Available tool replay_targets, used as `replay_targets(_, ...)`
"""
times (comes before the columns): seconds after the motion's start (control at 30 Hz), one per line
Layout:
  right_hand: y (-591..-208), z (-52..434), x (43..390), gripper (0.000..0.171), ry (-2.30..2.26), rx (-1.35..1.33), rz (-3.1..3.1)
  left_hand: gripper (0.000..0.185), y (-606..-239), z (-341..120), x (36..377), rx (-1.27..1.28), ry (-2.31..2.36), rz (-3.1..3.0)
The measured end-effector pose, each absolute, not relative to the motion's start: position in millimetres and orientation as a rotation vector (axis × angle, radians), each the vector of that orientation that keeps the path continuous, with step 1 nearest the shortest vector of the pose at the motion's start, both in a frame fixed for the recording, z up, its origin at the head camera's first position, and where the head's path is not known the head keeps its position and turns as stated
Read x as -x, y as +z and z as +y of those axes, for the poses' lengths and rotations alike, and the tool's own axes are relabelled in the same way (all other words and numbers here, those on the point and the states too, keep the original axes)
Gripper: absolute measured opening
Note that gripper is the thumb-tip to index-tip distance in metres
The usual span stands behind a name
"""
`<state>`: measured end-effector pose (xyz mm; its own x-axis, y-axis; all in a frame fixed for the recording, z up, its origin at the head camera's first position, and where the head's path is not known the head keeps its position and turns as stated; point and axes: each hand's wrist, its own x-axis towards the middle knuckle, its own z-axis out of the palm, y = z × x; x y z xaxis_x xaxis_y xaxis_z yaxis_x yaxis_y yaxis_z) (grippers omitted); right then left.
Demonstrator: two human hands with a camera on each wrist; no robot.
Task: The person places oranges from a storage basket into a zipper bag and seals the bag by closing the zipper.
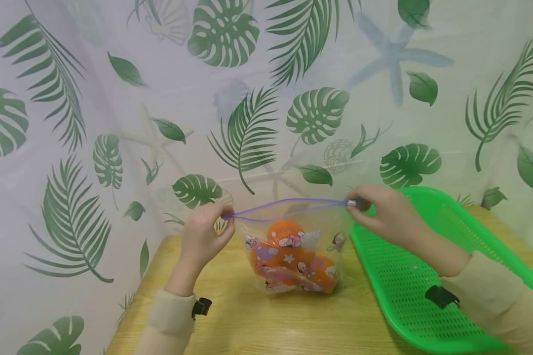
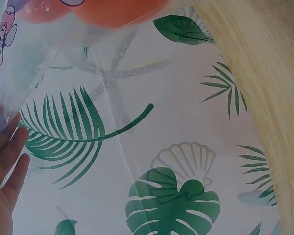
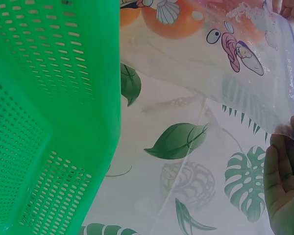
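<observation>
A clear zip bag (image 1: pixel 344 266) printed with cartoon figures stands upright on the table, holding several oranges (image 1: pixel 284 230). Along its top runs a purple zip strip (image 1: pixel 288 200), its two edges parted in the middle. My left hand (image 1: pixel 203 234) pinches the strip's left end between thumb and forefinger. At the right end, my right hand (image 1: pixel 384 212) grips the corner beside a small white slider (image 1: pixel 351 203). The bag's film stretches taut between both hands. In the right wrist view, the right hand's fingers (image 3: pixel 284 171) lie behind the bag's corner.
A green perforated plastic basket (image 1: pixel 377 291) stands on the right of the wooden table (image 1: pixel 248 325), under the right forearm. A leaf-patterned sheet (image 1: pixel 257 74) hangs behind and to the left. Black straps (image 1: pixel 202 306) sit at both sleeves.
</observation>
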<state>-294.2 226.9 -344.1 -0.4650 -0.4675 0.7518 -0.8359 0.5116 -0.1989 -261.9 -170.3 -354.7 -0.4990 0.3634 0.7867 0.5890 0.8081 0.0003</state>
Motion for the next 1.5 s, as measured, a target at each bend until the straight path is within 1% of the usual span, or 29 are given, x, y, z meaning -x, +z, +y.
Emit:
replay_targets(0.37, -345.3, 222.0, 292.8, 0.017, 0.805, -1.009, -2.199, 0.015, -357.3, -167.5, 263.1, 0.698, -0.396, -2.151)
replay_targets(0.77, -342.5, 216.7, 291.6, 0.011, 0.824, -0.929, -2.228, 0.030, -353.4, -143.0, 262.0, 0.775, -0.394, -2.120)
replay_targets(1.1, -341.8, 215.3, 290.6, 0.010, 0.853, -0.865, -2.255, 0.015, -345.4, -108.6, 267.6, 0.818, -0.285, -2.070)
replay_targets(1.5, -340.4, 215.1, 289.9, 0.008, 0.848, -0.839, -2.271, 0.014, -328.9, -57.8, 280.7, 0.893, -0.102, -2.017)
